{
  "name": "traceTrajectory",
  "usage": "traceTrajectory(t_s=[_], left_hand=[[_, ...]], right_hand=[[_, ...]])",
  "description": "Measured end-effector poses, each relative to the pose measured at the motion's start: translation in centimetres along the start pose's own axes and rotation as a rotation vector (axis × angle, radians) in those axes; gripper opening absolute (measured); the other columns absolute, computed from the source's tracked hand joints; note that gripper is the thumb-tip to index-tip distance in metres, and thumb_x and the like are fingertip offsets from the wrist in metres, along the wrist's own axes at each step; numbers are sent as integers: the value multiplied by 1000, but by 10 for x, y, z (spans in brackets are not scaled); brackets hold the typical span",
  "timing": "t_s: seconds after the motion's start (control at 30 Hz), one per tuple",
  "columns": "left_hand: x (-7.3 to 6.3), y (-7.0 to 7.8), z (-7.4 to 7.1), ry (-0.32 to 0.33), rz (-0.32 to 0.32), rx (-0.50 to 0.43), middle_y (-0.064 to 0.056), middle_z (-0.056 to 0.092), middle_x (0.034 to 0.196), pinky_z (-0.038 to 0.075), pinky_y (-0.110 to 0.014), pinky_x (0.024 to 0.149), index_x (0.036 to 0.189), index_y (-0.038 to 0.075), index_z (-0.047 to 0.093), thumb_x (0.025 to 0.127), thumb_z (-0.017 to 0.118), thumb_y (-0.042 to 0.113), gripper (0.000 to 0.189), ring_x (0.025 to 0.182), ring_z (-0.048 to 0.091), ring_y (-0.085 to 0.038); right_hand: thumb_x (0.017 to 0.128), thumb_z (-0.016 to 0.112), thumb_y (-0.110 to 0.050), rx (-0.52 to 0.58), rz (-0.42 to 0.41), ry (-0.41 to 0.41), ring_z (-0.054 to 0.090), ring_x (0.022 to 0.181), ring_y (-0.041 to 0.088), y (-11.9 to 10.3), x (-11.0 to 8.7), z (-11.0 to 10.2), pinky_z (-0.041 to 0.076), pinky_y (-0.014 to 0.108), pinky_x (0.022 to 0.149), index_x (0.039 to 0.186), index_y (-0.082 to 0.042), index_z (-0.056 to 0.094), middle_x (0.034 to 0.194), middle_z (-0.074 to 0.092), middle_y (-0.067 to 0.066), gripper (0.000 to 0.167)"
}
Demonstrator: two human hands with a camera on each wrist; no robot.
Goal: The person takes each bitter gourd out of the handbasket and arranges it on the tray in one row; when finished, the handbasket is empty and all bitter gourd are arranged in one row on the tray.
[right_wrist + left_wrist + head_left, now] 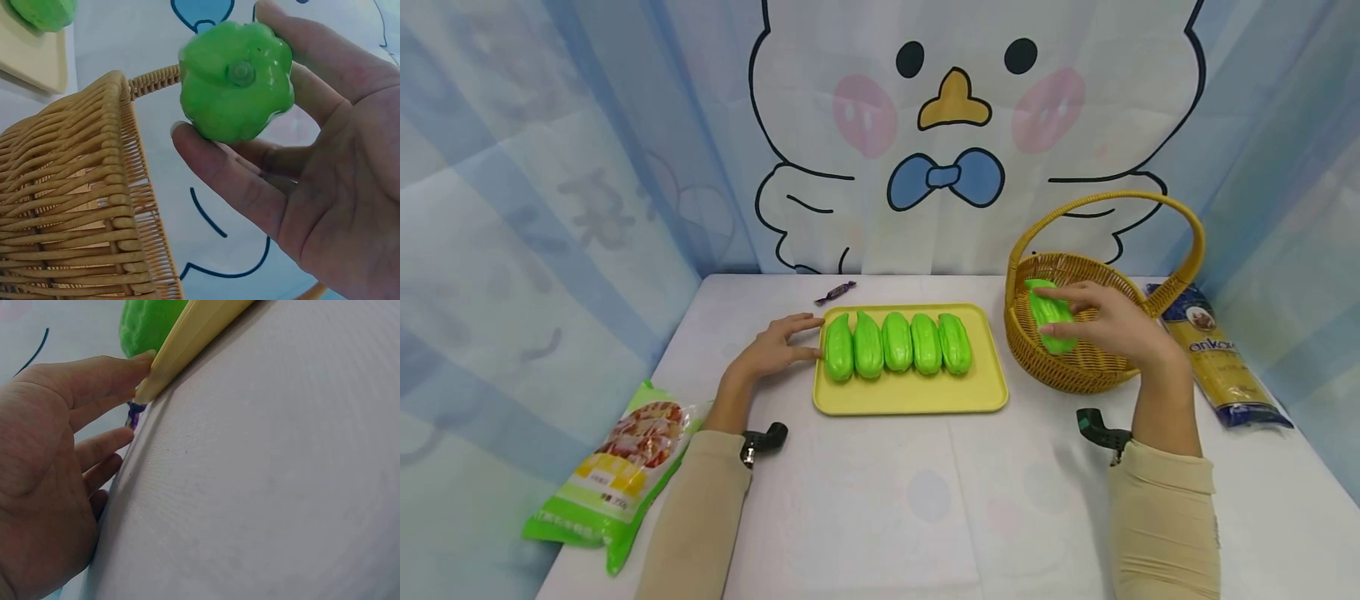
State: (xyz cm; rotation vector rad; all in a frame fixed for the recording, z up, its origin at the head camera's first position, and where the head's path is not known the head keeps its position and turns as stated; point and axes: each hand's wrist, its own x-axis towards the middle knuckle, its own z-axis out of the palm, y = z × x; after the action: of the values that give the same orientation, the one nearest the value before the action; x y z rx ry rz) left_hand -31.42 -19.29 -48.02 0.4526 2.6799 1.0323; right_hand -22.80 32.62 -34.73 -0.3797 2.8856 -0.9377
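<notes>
My right hand (1112,321) grips a bright green, ribbed toy gourd (1049,317) between thumb and fingers, over the opening of a wicker basket (1037,367). In the right wrist view, the gourd's lobed end (212,106) faces the camera, above the basket's rim. Several similar gourds (897,342) lie side by side, lengthwise, on a yellow tray (917,400). At the tray's left edge, my left hand (775,343) rests with thumb and index finger touching the rim, the fingers fairly straight. The left wrist view shows its thumb against the tray's side (187,337).
A small purple wrapped candy (836,292) lies behind the tray. At the left table edge is a green food bag (625,467). Right of the basket, partly behind it, lies a yellow and blue packet (1225,358). The basket's tall handle (1105,197) arches above it. Printed curtains surround the table.
</notes>
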Motion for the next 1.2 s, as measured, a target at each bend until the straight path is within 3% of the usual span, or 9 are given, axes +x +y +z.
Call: traceTrajectory(t_s=[0.17, 0.3, 0.57, 0.93, 1.2], left_hand=[[0, 0, 0, -3, 0, 3, -6, 32, 170, 9, -76, 122, 156, 27, 50, 93, 73, 46, 70, 161, 16, -38], [0, 0, 1, 1, 2, 11, -7, 32, 170, 9, -76, 122, 156, 27, 50, 93, 73, 46, 70, 161, 16, -38], [-1, 0, 0, -1, -15, 7, -6, 32, 171, 7, -77, 121, 156, 28, 50, 93, 73, 45, 69, 161, 15, -39], [-2, 2, 0, 8, -8, -2, -5, 32, 170, 10, -76, 122, 156, 29, 51, 93, 74, 46, 69, 161, 16, -39], [-1, 3, 0, 2, -19, -5, -6, 31, 171, 10, -77, 121, 156, 28, 50, 93, 73, 46, 70, 161, 15, -40]], right_hand=[[92, 81, -35, -6, -93, -28, 48, 107, 25, -4, -2, 3, 47, 34, 78, 150, -23, 58, 137, 61, 10, 63], [92, 81, -31, 1, -133, -38, 49, 109, 24, -8, 0, 8, 48, 35, 80, 150, -20, 59, 141, 60, 12, 63], [92, 80, -36, 41, -119, -48, 53, 116, 27, -19, 11, 22, 49, 42, 90, 149, -24, 59, 146, 57, 11, 62], [94, 79, -29, 12, -143, -36, 57, 113, 31, -31, 25, 44, 49, 43, 86, 150, -20, 58, 144, 57, 16, 61], [96, 77, -29, -24, -119, -39, 56, 121, 36, -38, 36, 61, 50, 54, 99, 152, -16, 56, 150, 54, 21, 61]])
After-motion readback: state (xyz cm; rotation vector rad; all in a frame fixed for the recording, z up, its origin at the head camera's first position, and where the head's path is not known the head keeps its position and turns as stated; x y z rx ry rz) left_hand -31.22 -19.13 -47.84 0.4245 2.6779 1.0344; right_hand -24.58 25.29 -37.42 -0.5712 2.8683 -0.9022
